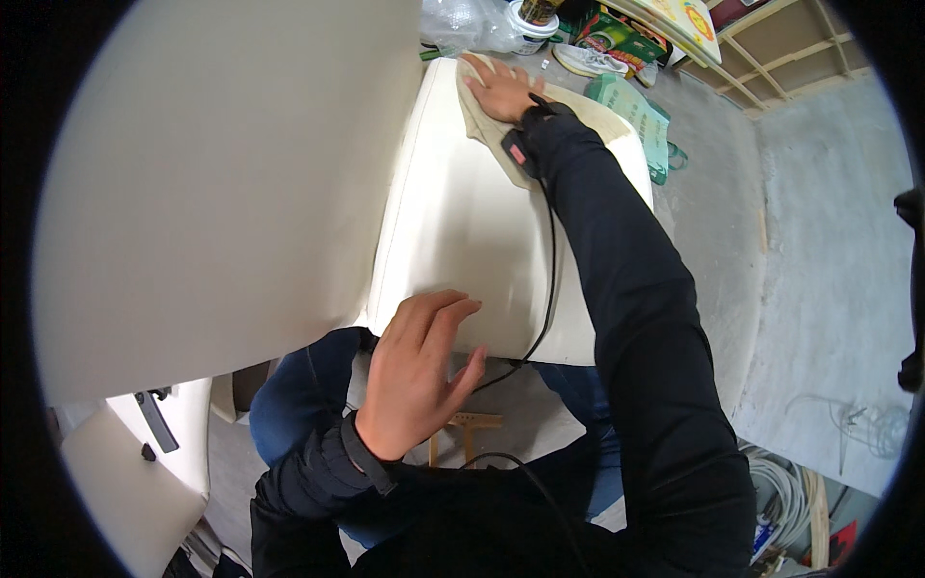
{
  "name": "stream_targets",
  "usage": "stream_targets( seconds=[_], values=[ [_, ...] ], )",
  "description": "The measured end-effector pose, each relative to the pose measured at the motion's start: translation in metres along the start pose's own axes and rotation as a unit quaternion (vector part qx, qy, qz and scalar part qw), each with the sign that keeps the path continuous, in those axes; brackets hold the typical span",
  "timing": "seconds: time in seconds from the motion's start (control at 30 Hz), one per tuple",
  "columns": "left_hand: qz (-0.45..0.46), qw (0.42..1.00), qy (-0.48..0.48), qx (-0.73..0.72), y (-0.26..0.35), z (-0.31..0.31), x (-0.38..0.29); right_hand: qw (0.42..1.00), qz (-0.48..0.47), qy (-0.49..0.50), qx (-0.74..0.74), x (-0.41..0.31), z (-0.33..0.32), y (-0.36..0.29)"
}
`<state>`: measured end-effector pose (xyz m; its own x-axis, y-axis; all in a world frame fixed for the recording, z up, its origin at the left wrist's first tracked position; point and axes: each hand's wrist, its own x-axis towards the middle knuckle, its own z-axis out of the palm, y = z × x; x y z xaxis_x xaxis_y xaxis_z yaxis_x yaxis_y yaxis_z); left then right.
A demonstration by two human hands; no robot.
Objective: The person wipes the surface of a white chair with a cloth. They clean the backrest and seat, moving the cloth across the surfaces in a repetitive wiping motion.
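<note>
A white upholstered chair seat (470, 231) lies before me, with a large pale padded backrest (217, 180) rising at its left. My right hand (504, 90) rests palm down, fingers spread, on a beige cloth (480, 130) at the far end of the seat. Part of the cloth is hidden under the wrist and sleeve. On that wrist is a black strapped device (522, 153) whose black cable (553, 267) runs back over the seat. My left hand (423, 368) is over the near edge of the seat, fingers slightly curled and apart, holding nothing.
Beyond the seat are clear plastic wrap (466, 25), a white bucket (531, 32), white shoes (589, 61) and a green bag (639, 119). Another white upholstered piece (134, 462) lies at lower left. Coiled cable (784, 484) sits at lower right, beside a pale board (838, 289).
</note>
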<state>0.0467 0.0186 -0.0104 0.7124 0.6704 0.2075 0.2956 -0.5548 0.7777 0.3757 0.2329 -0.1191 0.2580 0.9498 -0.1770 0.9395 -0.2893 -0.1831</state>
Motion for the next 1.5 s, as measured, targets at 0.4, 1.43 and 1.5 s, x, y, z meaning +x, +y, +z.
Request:
stream_targets(
  seconds=[0.4, 1.43, 1.5],
  values=[
    [0.042, 0.998, 0.037, 0.005, -0.005, 0.008, -0.002, 0.962, -0.212, 0.024, 0.169, -0.045, -0.002, -0.048],
    [0.110, 0.962, 0.228, -0.098, -0.012, 0.006, -0.009, 0.980, -0.151, 0.119, 0.050, -0.327, 0.013, -0.034],
    [0.099, 0.964, 0.228, -0.098, -0.012, 0.006, -0.009, 0.990, -0.074, 0.120, 0.001, -0.343, 0.012, -0.007]
  ],
)
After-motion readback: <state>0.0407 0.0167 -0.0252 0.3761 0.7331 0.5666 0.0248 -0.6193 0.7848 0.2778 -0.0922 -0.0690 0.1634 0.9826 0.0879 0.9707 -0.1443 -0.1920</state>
